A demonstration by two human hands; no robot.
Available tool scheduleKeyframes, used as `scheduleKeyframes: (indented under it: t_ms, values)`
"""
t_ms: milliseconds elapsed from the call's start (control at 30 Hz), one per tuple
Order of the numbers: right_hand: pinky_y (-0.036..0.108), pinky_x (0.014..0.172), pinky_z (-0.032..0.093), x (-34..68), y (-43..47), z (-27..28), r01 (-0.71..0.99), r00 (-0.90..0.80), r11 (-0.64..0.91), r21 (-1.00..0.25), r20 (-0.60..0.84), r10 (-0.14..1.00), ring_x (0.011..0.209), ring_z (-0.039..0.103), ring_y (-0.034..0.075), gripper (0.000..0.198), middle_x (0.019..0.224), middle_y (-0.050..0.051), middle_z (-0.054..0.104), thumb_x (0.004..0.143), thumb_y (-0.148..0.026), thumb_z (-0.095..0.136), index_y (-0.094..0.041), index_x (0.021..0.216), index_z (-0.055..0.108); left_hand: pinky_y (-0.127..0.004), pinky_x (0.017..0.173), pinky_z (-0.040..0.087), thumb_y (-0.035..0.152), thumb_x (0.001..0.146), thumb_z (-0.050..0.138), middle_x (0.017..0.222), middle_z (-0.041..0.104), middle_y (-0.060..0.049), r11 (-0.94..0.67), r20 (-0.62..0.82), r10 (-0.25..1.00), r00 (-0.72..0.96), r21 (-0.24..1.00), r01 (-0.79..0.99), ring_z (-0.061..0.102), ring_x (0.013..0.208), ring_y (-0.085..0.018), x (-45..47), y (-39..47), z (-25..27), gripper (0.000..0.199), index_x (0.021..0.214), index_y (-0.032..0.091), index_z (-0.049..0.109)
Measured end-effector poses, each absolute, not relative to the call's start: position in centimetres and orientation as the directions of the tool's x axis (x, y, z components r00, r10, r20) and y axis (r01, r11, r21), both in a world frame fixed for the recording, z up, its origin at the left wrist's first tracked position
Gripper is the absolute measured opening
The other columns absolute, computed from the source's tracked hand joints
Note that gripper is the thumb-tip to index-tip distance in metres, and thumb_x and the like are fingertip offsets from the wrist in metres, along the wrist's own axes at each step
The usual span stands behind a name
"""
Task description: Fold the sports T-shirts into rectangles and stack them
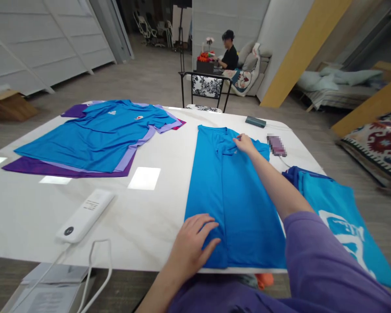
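A bright blue T-shirt [247,208] lies in front of me with its left side folded inward over its middle. My left hand [195,239] rests on the lower left part of this shirt, its fingers stretched and slightly apart. Farther up, near the collar and sleeve, my right hand [244,143] pinches a bit of the blue fabric between thumb and fingers. Wrinkles run through the cloth around that pinch. To the left, another blue T-shirt [97,139] is spread flat over lilac and purple shirts.
Folded blue garments [332,195] with white lettering hang over the table's right edge. A pixelated phone [276,145] and a dark case [256,121] lie at the back right. A white power strip [86,215] with a cable sits front left. Beyond the white table [169,195] stands a chair [207,87]; a person [230,54] sits farther back.
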State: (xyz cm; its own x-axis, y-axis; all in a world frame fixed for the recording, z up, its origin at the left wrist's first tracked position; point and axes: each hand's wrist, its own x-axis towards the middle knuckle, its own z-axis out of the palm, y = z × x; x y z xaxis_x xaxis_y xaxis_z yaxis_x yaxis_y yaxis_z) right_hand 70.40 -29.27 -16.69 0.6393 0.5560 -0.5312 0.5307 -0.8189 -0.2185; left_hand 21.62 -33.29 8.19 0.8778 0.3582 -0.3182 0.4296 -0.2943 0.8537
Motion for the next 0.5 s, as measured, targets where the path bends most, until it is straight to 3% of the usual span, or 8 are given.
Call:
scheduleKeyframes:
  t_ms: [67, 200, 300, 367, 500]
  values:
    - [0.046, 0.119, 0.057, 69.7, -27.8, -17.4, 0.57, 0.58, -0.789, -0.227, -0.569, 0.583, 0.134, 0.073, 0.034, 0.039, 0.141, 0.019, 0.077, 0.107, -0.047, 0.067, -0.018, 0.132, 0.075, -0.059, 0.138, 0.047, 0.039, 0.115, 0.068, 0.175, 0.061, -0.009, -0.434, -0.304, 0.327, 0.895, 0.793, 0.428, 0.049, 0.169, -0.034, 21.4, -33.2, 7.1, 0.052, 0.165, 0.027, 0.063]
    - [0.04, 0.106, 0.06, 69.1, -24.8, -18.4, 0.633, 0.471, -0.731, -0.255, -0.623, 0.625, 0.121, 0.078, 0.033, 0.045, 0.134, 0.016, 0.081, 0.102, -0.052, 0.077, -0.02, 0.134, 0.08, -0.062, 0.144, 0.04, 0.049, 0.112, 0.071, 0.192, 0.037, -0.007, -0.576, -0.37, 0.212, 0.905, 0.701, 0.421, 0.034, 0.179, -0.035, 20.7, -33.6, 6.3, 0.082, 0.184, 0.03, 0.038]
    - [0.037, 0.102, 0.059, 69.8, -24.7, -18.3, 0.684, 0.18, -0.581, -0.442, -0.669, 0.721, 0.115, 0.077, 0.03, 0.048, 0.13, 0.014, 0.083, 0.099, -0.052, 0.082, -0.02, 0.134, 0.083, -0.061, 0.147, 0.036, 0.049, 0.112, 0.069, 0.195, 0.029, -0.003, -0.591, -0.42, 0.179, 0.89, 0.678, 0.438, 0.029, 0.181, -0.033, 20.5, -33.9, 6.4, 0.085, 0.187, 0.033, 0.031]
    - [0.039, 0.109, 0.056, 70.3, -25.6, -17.7, 0.717, 0.029, -0.461, -0.523, -0.638, 0.769, 0.121, 0.074, 0.031, 0.045, 0.133, 0.013, 0.081, 0.097, -0.052, 0.084, -0.021, 0.13, 0.087, -0.06, 0.148, 0.034, 0.049, 0.113, 0.067, 0.196, 0.027, -0.002, -0.587, -0.432, 0.174, 0.885, 0.676, 0.445, 0.026, 0.182, -0.032, 20.5, -34.0, 6.5, 0.084, 0.187, 0.034, 0.03]
    - [0.049, 0.123, 0.046, 70.8, -28.5, -14.9, 0.773, -0.043, -0.312, -0.552, -0.537, 0.843, 0.132, 0.066, 0.036, 0.035, 0.129, 0.015, 0.079, 0.097, -0.054, 0.082, -0.021, 0.109, 0.089, -0.06, 0.148, 0.033, 0.05, 0.115, 0.064, 0.196, 0.026, -0.002, -0.592, -0.434, 0.168, 0.885, 0.674, 0.443, 0.024, 0.182, -0.032, 20.6, -34.0, 6.4, 0.081, 0.186, 0.033, 0.031]
